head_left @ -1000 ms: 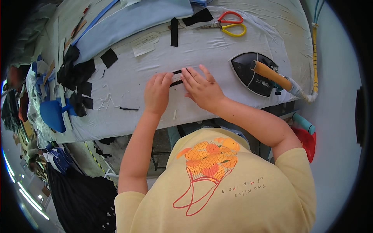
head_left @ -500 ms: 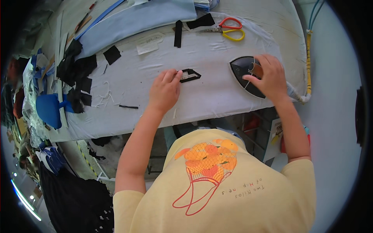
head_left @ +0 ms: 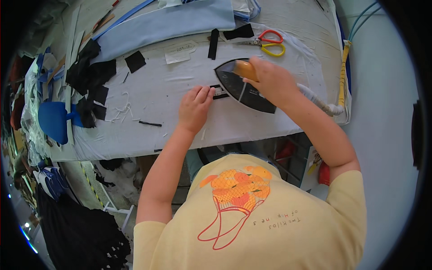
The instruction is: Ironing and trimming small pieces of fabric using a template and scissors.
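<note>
My right hand (head_left: 272, 82) is wrapped round the orange-brown handle of a dark clothes iron (head_left: 243, 95), whose pointed front faces up and left. Under the iron's left edge lies a small black fabric piece (head_left: 219, 92) with a pale strip on it; its right end is hidden by the iron. My left hand (head_left: 196, 107) rests palm down on the white cloth-covered table (head_left: 180, 135), fingers stretched forward, their tips at the left end of the black piece.
Scissors (head_left: 265, 42) with red and yellow handles lie beyond the iron, near black strips (head_left: 213, 44) and a pale paper pattern (head_left: 180, 52). Light blue fabric (head_left: 166, 24) spreads along the back. Black scraps (head_left: 102, 72) lie at left; the iron's hose (head_left: 321, 101) trails right.
My right hand has taken the iron by its handle and moved it left, over part of the black piece. The left hand stays close to that piece's left end.
</note>
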Tool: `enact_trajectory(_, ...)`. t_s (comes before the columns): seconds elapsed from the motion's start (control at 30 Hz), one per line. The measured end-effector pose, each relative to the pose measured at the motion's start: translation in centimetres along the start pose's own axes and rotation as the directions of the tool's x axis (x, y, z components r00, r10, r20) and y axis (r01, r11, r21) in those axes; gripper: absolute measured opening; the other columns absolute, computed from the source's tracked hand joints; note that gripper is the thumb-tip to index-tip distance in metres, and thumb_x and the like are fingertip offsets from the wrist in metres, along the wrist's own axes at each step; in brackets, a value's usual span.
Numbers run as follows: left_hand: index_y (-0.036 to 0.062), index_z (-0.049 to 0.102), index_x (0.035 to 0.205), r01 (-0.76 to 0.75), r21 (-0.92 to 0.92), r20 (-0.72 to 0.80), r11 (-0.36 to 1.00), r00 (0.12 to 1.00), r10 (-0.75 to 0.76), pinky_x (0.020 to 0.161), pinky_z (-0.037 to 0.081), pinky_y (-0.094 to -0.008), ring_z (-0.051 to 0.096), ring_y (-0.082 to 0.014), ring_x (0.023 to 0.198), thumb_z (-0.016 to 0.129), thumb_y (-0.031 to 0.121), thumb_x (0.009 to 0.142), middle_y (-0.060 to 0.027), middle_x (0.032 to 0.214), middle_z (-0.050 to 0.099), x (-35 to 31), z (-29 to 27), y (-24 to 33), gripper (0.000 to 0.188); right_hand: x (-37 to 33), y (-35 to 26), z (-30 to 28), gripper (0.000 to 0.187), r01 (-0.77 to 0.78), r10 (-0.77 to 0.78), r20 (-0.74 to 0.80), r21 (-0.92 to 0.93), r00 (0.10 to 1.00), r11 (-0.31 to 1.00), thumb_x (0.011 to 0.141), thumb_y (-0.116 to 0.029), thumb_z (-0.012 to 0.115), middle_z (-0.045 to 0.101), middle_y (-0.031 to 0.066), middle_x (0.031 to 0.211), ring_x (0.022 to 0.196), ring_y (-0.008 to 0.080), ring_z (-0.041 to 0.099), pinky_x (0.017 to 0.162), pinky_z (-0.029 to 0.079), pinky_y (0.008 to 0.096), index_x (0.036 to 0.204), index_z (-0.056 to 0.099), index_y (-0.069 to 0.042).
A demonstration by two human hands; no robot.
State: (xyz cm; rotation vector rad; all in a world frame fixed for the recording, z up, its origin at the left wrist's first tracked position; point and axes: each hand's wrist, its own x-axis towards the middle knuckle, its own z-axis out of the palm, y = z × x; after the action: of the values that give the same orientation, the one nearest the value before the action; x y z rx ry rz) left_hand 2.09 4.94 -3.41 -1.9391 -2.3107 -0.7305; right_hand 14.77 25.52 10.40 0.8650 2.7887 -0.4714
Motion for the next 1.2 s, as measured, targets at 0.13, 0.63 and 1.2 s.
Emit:
enact_trajectory(0.13, 0.0101, 0.066, 0.115, -0.008, -0.021, 0.001, 1.000, 1.000, 0.009, 0.091, 0.049, -0.0380, 0.056, -0.0231, 0.115, 0.058, 0.011, 0.082, -0.0022, 0.121, 0.062, 0.0, -0.1, -0.2, 0.034, 0.5, -1.5, 1.7, 0.030, 0.054, -0.053, 0.094, -0.008, 0.994, 0.999, 0.088, -0.026, 0.069, 0.066, 0.0173, 0.093, 0.085, 0.0373, 0.068, 0.069, 0.054, 0.0474, 0.103, 0.051, -0.008)
enact_trajectory(0.63, 0.0066, 0.066, 0.100, 0.319, -0.212, -0.134, 0.924, 0.927, -0.350, 0.083, 0.049, -0.0398, 0.062, -0.0310, 0.095, 0.066, 0.003, 0.086, -0.0095, 0.104, 0.066, -3.6, -5.8, -1.3, 0.015, 1.9, -8.3, 2.5, 0.024, 0.214, -0.224, 0.247, 0.066, 0.943, 0.974, 0.083, -0.004, 0.063, 0.058, 0.0179, 0.096, 0.080, 0.0368, 0.069, 0.068, 0.056, 0.0448, 0.104, 0.051, -0.009)
enact_trajectory(1.2, 0.0061, 0.066, 0.096, 0.290, -0.221, 0.039, 0.931, 0.957, -0.289, 0.083, 0.048, -0.0422, 0.060, -0.0299, 0.099, 0.072, 0.005, 0.079, -0.0078, 0.104, 0.063, 1.0, -2.4, -1.5, 0.019, -6.1, 12.2, 2.5, 0.033, -0.209, 0.198, -0.187, -0.037, 0.962, 0.977, 0.077, -0.005, 0.072, 0.060, 0.0089, 0.116, 0.096, 0.0368, 0.064, 0.076, 0.054, 0.0462, 0.103, 0.053, -0.011)
